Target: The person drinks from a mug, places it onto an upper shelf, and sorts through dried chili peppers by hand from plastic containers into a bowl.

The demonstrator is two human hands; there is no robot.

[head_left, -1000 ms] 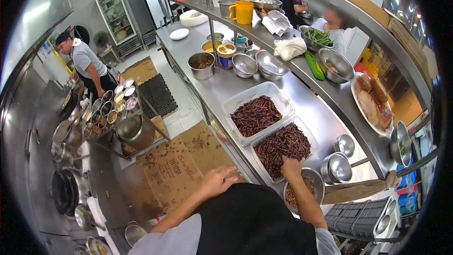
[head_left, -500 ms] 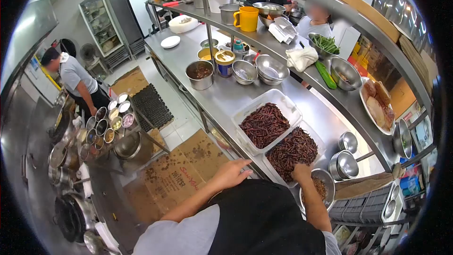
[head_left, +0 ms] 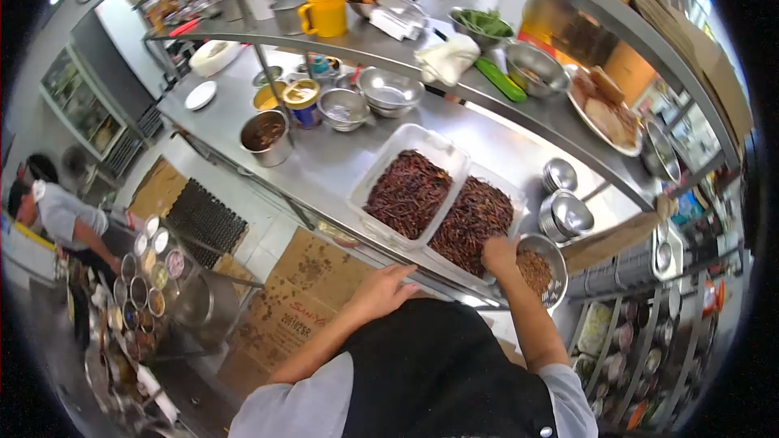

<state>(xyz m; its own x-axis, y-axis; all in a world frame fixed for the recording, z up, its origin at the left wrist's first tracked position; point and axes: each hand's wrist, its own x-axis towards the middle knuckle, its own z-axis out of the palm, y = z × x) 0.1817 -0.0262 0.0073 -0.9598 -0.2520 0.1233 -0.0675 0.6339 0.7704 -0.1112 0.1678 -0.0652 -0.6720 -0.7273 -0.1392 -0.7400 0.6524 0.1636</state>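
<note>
My right hand (head_left: 498, 256) is down at the near right edge of a pile of dried red chilies (head_left: 475, 215), its fingers curled in and their tips hidden. That pile fills a clear plastic tub (head_left: 513, 186). A second white tub (head_left: 357, 197) of dried chilies (head_left: 408, 193) stands against it on the left. Just right of my right hand sits a metal colander (head_left: 555, 264) with small brown seeds or bits (head_left: 533, 270). My left hand (head_left: 383, 292) hovers by the counter's front edge, fingers stretched out, holding nothing.
Stacked steel bowls (head_left: 565, 215) stand right of the tubs. Farther left on the steel counter (head_left: 320, 164) are a metal pot (head_left: 265, 138) and more bowls (head_left: 390, 91). An overhead shelf (head_left: 454, 85) crosses the back. At far left, a person (head_left: 65, 215) stands beside seasoning containers (head_left: 146, 292).
The whole view has swung, so the counter and tubs appear farther left. My right hand stays at the chilies' near right edge; my left hand stays free, fingers extended.
</note>
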